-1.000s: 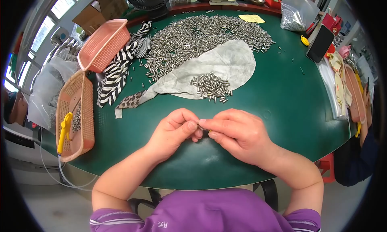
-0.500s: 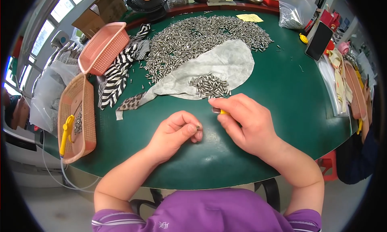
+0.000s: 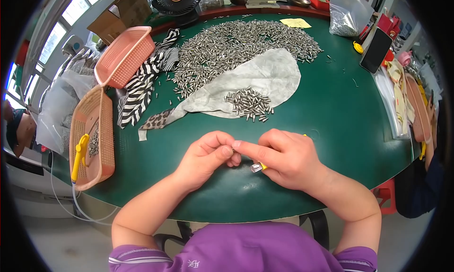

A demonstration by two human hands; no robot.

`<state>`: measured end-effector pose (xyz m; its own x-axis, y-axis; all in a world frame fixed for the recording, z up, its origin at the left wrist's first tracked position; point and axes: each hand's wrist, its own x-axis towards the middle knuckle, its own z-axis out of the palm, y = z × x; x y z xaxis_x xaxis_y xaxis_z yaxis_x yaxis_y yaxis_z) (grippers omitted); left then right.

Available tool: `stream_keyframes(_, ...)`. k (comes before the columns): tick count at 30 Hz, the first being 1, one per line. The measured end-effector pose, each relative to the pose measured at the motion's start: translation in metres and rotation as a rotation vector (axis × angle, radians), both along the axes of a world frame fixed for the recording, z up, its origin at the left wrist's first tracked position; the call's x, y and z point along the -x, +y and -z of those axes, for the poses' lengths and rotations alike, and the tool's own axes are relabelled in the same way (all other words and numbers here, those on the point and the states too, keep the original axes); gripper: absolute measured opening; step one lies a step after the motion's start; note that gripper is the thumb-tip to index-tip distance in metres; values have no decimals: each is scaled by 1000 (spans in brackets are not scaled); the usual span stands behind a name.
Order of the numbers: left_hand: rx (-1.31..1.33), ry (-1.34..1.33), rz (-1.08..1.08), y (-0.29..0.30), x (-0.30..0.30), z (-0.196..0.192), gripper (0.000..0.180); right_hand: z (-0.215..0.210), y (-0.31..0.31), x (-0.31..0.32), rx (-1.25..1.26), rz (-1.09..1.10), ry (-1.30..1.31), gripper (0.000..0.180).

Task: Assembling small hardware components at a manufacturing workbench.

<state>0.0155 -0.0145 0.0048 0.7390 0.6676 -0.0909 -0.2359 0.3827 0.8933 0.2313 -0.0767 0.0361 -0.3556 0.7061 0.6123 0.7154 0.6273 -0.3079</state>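
Near the table's front, my left hand (image 3: 203, 157) pinches a small cylindrical metal part between thumb and forefinger; the fingers now hide nearly all of it. My right hand (image 3: 294, 159) is closed around a slim yellow tool (image 3: 258, 167) with a squarish metallic tip, its kind unclear, which points out below the fingers. The right forefinger reaches across and touches the left fingertips. Beyond both hands, a small pile of metal cylinders (image 3: 249, 103) lies on a pale grey cloth (image 3: 279, 73), some spilling over its near edge.
A large heap of metal cylinders (image 3: 236, 45) spreads behind the cloth on the green table (image 3: 350, 111). Two pink baskets (image 3: 106, 149) stand at the left, one holding a yellow air gun (image 3: 80, 156). Striped fabric (image 3: 139, 99), a black fan (image 3: 177, 2) and a phone (image 3: 376, 50) lie around.
My right hand has come down from the small pile to my left hand, and the tool's tip has swung lower. Several cylinders at the pile's near edge have shifted toward me.
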Motion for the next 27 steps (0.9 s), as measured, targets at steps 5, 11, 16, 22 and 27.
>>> stream_keyframes(5, -43, -26, 24, 1, 0, 4, 13, 1, 2, -2, 61, 58, 14, 44)
stream_keyframes(11, -57, 1, 5, -1, -1, 2, 12, -6, -1, 2, 241, -28, 212, 34)
stream_keyframes(16, -40, 9, -22, -2, -1, 2, 11, -3, 2, 3, 232, -105, 268, 34)
stream_keyframes(22, -40, 33, -30, -2, -2, 0, 11, 4, 3, 4, 232, -118, 308, 31)
stream_keyframes(27, -45, 70, -15, -1, -3, 0, 12, 8, 3, 4, 198, -96, 268, 28)
